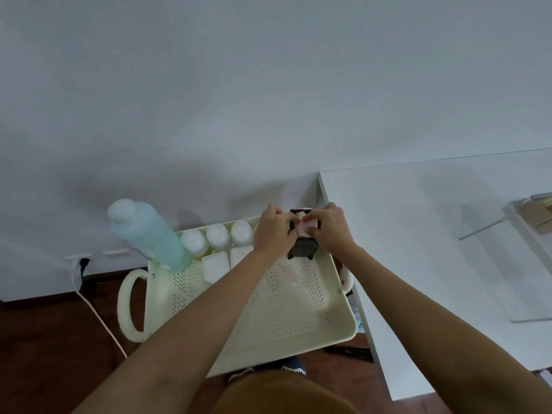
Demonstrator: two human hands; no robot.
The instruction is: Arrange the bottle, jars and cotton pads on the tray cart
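A cream perforated tray cart (286, 306) stands below me against the wall. A tall pale blue-green bottle (149, 234) stands upright in its far left corner. Three white-lidded jars (218, 236) line the back edge beside it. Two white cotton pad stacks (215, 265) lie in front of the jars. At the far right corner sits a dark holder (302, 249) with pale pads in it. My left hand (276, 233) and my right hand (330, 230) both grip that holder from either side, fingers pressing on its pads.
A white table (433, 249) adjoins the cart on the right, with a wire-framed tray (525, 231) holding wooden pieces at its far right. A wall socket and white cable (89, 297) are on the left over dark wooden floor. Cart handles stick out both sides.
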